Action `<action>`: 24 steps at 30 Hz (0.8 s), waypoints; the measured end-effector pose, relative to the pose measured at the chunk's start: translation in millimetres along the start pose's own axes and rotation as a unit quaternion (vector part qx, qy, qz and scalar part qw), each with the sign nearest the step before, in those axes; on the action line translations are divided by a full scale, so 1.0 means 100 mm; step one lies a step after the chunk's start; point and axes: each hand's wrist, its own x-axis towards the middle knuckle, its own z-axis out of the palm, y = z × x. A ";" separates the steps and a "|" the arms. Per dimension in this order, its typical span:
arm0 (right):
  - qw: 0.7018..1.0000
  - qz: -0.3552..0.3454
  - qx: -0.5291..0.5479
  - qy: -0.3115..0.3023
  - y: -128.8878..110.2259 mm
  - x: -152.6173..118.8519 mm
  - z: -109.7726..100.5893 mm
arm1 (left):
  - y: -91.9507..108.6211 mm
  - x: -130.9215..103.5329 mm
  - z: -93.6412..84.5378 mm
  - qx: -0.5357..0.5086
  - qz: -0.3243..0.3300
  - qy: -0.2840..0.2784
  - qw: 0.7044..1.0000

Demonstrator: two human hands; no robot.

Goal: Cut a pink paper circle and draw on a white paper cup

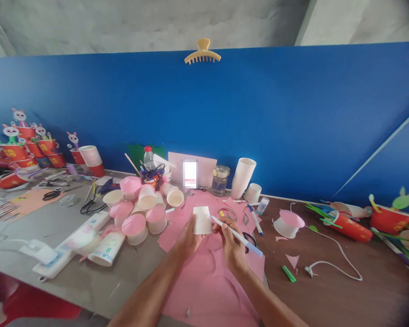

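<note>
My left hand (188, 238) is closed around a small white paper cup (202, 220) above pink paper (197, 277). Between the fingers of my right hand (233, 245) is a marker pen (248, 244) with a pale blue end. Its tip points at the cup's right side; whether they touch I cannot tell. Dark scissors (250, 241) lie partly hidden behind my right hand. To the left, several white cups with pink paper on one end, such as this pink-topped cup (135, 227), are grouped together.
A power strip (73, 245) lies on the left. At the back stand a glass jar (220, 180), stacked white cups (242, 178) and a lit, blurred screen (190, 174). A white cable (342, 252) and a green piece (288, 274) lie on the right. Behind is a blue partition (276, 104).
</note>
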 end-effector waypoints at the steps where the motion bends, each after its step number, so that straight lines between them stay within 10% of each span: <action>1: 1.000 -0.002 -0.001 -0.003 0.00 0.00 0.00 | 0.00 0.00 0.00 0.001 0.005 0.000 1.000; 24: 0.999 0.001 -0.025 -0.025 -0.03 -0.02 -0.02 | 0.01 -0.03 0.08 0.027 -0.007 -0.010 1.000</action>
